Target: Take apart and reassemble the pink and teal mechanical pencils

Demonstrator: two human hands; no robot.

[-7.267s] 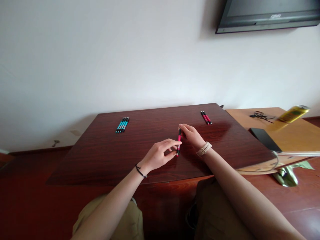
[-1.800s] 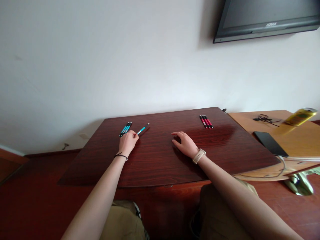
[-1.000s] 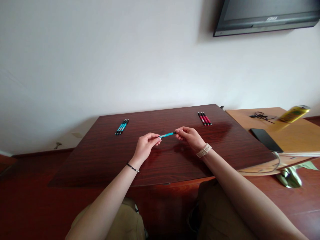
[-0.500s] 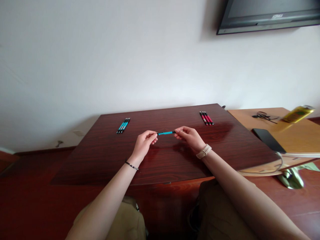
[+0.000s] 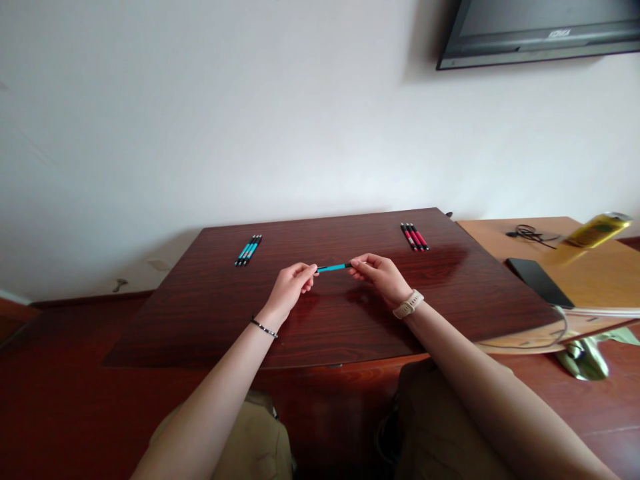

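A blue and black pen (image 5: 332, 268) is stretched level between my two hands, above the dark wood table (image 5: 320, 333). My left hand (image 5: 294, 285) pinches its left end between thumb and fingers. The right end sits in the pinch of my right hand (image 5: 376, 272). Fingertips hide both tips of the pen. Toward the back left of the table lies a row of blue pens (image 5: 248, 251), side by side. At the back right several red and black pens (image 5: 415, 237) lie in a similar row.
On the right, a lighter wood surface (image 5: 610, 273) holds a black phone-like slab (image 5: 539, 283), a dark cable (image 5: 531, 233) and a yellow can (image 5: 597, 230). A television (image 5: 543, 40) hangs on the wall. A green bag-like item (image 5: 584, 360) lies below on the right.
My left hand has shifted very slightly along the pen, covering a little more of its left end. My right hand keeps its pinch, and the rows of pens are unchanged.
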